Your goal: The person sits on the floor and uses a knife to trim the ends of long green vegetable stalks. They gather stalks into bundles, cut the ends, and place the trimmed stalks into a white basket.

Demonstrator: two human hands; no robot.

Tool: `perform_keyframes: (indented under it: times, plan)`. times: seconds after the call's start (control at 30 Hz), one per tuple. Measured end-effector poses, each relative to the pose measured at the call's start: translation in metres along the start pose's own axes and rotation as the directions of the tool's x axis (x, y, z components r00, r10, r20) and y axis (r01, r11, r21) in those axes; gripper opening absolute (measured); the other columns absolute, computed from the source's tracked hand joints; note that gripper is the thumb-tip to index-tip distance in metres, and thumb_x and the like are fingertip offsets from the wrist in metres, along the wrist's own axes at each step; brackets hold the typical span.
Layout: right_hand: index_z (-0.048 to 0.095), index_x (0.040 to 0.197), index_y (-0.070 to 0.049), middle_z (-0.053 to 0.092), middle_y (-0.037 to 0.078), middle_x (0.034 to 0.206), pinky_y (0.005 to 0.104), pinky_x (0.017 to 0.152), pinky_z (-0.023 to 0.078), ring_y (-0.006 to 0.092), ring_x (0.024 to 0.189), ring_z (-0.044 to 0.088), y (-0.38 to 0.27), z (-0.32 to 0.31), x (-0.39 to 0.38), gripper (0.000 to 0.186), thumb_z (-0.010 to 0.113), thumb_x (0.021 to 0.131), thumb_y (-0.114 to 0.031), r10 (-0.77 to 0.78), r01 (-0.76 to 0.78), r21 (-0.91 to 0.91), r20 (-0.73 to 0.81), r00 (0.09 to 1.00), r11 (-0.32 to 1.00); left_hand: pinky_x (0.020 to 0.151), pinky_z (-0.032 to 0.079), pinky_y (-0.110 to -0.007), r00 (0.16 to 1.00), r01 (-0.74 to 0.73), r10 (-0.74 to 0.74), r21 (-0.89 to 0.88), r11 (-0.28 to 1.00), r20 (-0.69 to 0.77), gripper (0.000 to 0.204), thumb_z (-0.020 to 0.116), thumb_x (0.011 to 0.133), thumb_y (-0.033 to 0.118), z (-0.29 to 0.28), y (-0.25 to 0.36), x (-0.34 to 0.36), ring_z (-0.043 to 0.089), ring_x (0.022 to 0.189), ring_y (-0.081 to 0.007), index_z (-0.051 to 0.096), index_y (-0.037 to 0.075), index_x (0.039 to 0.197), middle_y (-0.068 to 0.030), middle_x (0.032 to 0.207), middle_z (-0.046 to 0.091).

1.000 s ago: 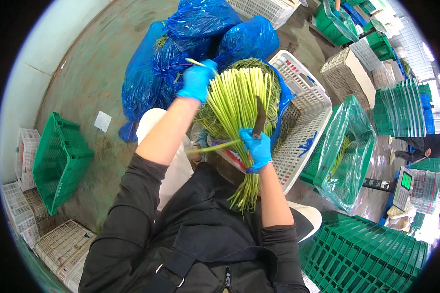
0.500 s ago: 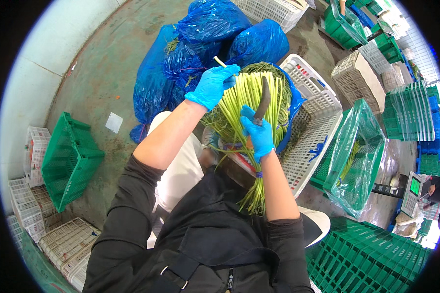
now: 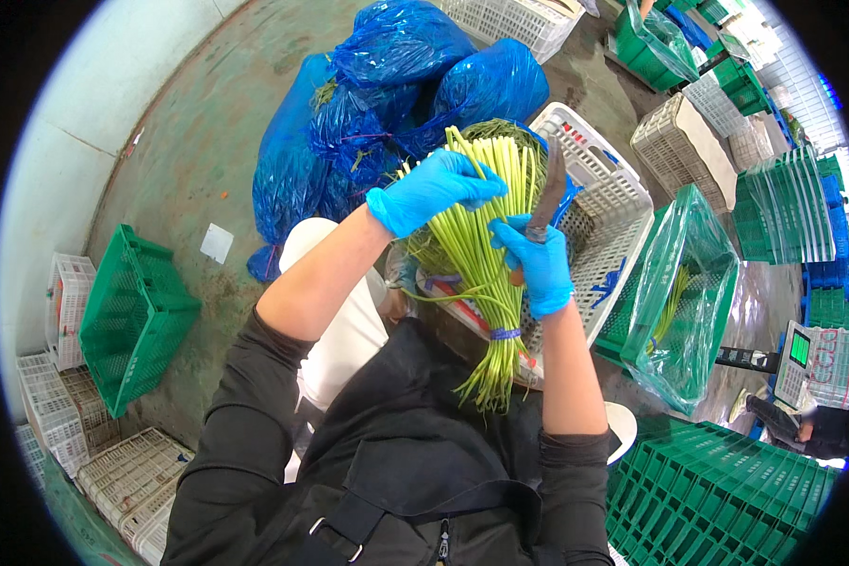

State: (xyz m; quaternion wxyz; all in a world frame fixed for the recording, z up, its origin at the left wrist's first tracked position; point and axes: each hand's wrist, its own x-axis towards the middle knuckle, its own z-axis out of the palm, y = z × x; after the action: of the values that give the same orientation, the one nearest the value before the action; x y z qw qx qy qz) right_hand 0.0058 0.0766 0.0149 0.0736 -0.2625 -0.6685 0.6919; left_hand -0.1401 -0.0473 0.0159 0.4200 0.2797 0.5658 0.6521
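Observation:
My left hand (image 3: 434, 193), in a blue glove, pinches a pale green stalk (image 3: 476, 162) at the upper part of a long bundle of stalks (image 3: 472, 241). A purple band (image 3: 505, 334) binds the bundle's lower, leafy end. My right hand (image 3: 536, 269), also gloved, is closed on a knife (image 3: 546, 193) with a dark blade pointing up, just right of the bundle. The bundle lies over looser greens in a blue liner and a white slatted crate (image 3: 618, 203).
Blue filled bags (image 3: 391, 52) are piled ahead. A lined green crate (image 3: 717, 297) and a scale (image 3: 792, 363) stand to my right, near stacked crates (image 3: 717, 481). A green crate (image 3: 113, 340) lies left, by the wall. Part of another person (image 3: 816, 424) shows far right.
My left hand has come down and right onto the top of the bundle. My right hand has moved right with the knife, whose blade now stands beside the stalks.

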Motion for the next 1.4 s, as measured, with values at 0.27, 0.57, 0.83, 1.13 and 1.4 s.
perform_keyframes:
  times: [0.27,0.57,0.83,1.13,1.4]
  plan:
    - [0.063,0.083,-0.001,0.06,0.003,0.063,0.0202,0.041,0.035,0.0058,0.044,0.045,-0.008,-0.039,-0.016,0.016,0.069,0.076,-0.014,0.063,-0.064,-0.108,-0.009,0.998,0.992,0.06,0.046,-0.022,0.997,0.002,-0.003,0.016,1.0,0.072,0.022,0.065,0.08,0.022,0.011,-0.008,0.005,0.057,0.064,-0.0093,0.066,0.001,0.085,-0.0046,0.073,0.063]
    - [0.062,0.086,0.001,0.061,0.004,0.071,0.0243,0.051,0.044,0.0081,0.055,0.053,-0.01,-0.049,-0.037,0.021,0.07,0.074,-0.014,0.048,-0.059,-0.252,-0.049,0.998,0.966,0.062,0.046,-0.024,0.973,-0.013,-0.011,0.1,0.995,0.231,0.021,0.063,0.078,0.013,0.039,-0.015,0.0,0.056,0.064,-0.0099,0.065,-0.001,0.094,-0.0058,0.073,0.062]
    - [0.064,0.083,0.0,0.06,0.001,0.068,0.0222,0.053,0.042,0.006,0.059,0.052,-0.015,-0.06,-0.036,0.02,0.071,0.074,-0.016,0.145,-0.171,-0.388,-0.094,0.985,0.906,0.065,0.049,-0.025,0.984,0.033,-0.016,-0.095,0.995,0.177,0.021,0.06,0.081,0.013,0.014,-0.033,0.018,0.06,0.07,-0.0122,0.064,-0.001,0.096,-0.0076,0.08,0.064]
    - [0.066,0.088,-0.004,0.058,-0.001,0.065,0.0214,0.045,0.036,0.0067,0.049,0.046,-0.06,-0.264,-0.043,0.019,0.066,0.077,-0.02,-0.222,-0.197,-0.532,-0.623,0.75,0.824,0.057,0.048,-0.027,0.99,-0.13,0.143,0.374,0.918,-0.006,0.016,0.06,0.08,0.021,-0.022,-0.073,0.035,0.059,0.07,-0.0153,0.066,0.006,0.081,-0.0037,0.08,0.062]
    - [0.06,0.104,0.002,0.063,0.009,0.093,0.0254,0.064,0.049,0.0132,0.077,0.06,0.066,-0.121,-0.005,0.026,0.06,0.079,-0.004,0.163,-0.168,-0.111,-0.045,0.986,0.98,0.077,0.04,-0.03,0.666,-0.646,0.441,0.761,-0.063,0.602,0.008,0.055,0.067,0.017,0.029,-0.104,0.042,0.049,0.085,-0.0174,0.06,0.017,0.074,-0.0001,0.076,0.049]
